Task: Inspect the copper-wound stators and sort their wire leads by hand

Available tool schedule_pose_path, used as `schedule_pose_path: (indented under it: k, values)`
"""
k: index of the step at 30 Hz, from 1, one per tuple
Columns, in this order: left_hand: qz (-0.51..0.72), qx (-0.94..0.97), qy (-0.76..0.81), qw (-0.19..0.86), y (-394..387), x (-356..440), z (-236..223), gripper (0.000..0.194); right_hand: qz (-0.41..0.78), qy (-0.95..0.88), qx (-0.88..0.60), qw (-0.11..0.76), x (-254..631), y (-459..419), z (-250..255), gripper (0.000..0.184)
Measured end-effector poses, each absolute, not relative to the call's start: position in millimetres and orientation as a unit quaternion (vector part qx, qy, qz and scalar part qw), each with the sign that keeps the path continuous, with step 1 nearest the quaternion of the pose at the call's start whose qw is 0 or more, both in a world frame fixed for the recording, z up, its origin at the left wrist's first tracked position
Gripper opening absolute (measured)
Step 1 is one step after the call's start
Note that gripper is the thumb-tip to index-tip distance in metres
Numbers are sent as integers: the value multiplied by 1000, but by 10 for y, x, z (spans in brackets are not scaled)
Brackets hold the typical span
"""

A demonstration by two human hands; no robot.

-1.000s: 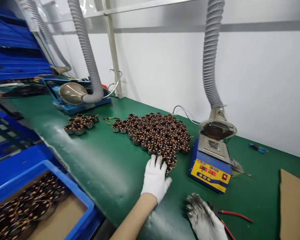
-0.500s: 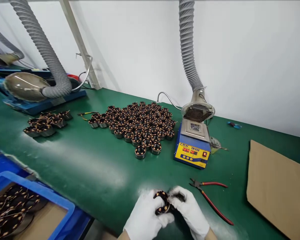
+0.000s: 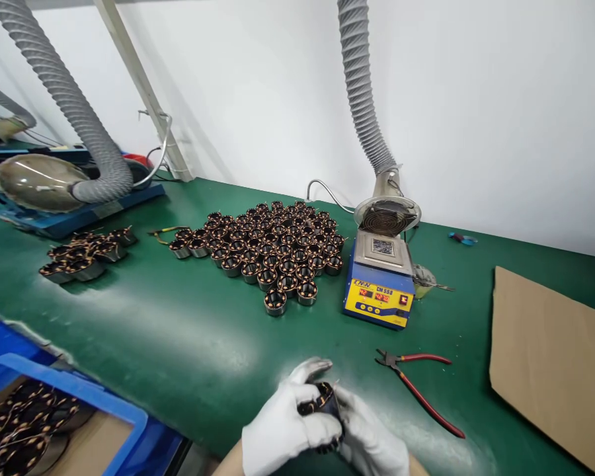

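At the near edge of the green desk (image 3: 203,337), we hold a dark ring-shaped metal core with copper windings (image 3: 328,400). Our white-gloved left hand (image 3: 285,423) curls thumb and fingers around it, probably to keep it steady while tilted. Our white-gloved right hand (image 3: 371,430) rests against its right side; we cannot tell whether those fingers grip. Off the desk's near edge, at left, a blue plastic crate (image 3: 129,413) holds more such cores.

Beyond our right hand, red-handled metal pliers (image 3: 416,391) lie spread, seemingly within easy reach. Toward the desk's right edge lies a flat brown cardboard sheet (image 3: 550,357).

Farther back stands a blue-and-yellow heater box with red digits (image 3: 379,297), a round metal hood (image 3: 387,211) tilted over it, presumably to draw off fumes. Left of it, toward the far edge, a large cluster of copper-wound cores (image 3: 272,244) stands open side up, likely for stability.
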State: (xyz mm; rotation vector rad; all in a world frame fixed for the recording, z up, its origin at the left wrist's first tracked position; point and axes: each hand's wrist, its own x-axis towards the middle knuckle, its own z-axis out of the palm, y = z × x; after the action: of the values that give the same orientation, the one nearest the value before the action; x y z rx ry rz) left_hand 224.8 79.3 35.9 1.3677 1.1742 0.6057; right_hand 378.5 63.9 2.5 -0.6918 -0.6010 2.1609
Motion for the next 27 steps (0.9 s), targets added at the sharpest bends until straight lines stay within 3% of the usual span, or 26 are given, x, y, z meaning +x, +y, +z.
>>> schedule_pose_path:
  k: [2, 6, 7, 9, 13, 19, 24, 27]
  values:
    - [238, 603, 530, 546, 821, 2242, 266, 16, 887, -167, -228, 365, 3642, 573, -98, 45]
    - [260, 663, 544, 444, 711, 2200, 61, 83, 893, -101, -207, 388, 3599, 571, -173, 40]
    - [258, 679, 532, 435, 686, 2188, 42, 90, 893, -98, -204, 389, 3614, 584, -161, 41]
    - [259, 685, 522, 436, 684, 2180, 61, 80, 898, -99, -197, 380, 3637, 609, -129, 40]
    - [347, 648, 499, 459, 862, 2249, 217, 17, 908, -96, -166, 373, 3630, 625, -110, 31]
    - [474, 365, 552, 581, 1067, 2215, 203, 36, 916, -90, -149, 361, 3650, 650, -101, 42]
    - [352, 427, 564, 613, 990, 2333, 278, 47, 899, -57, -164, 402, 3594, 658, -79, 41]
    - [427, 345, 567, 614, 989, 2500, 298, 38, 887, -39, -167, 429, 3583, 636, -85, 30]
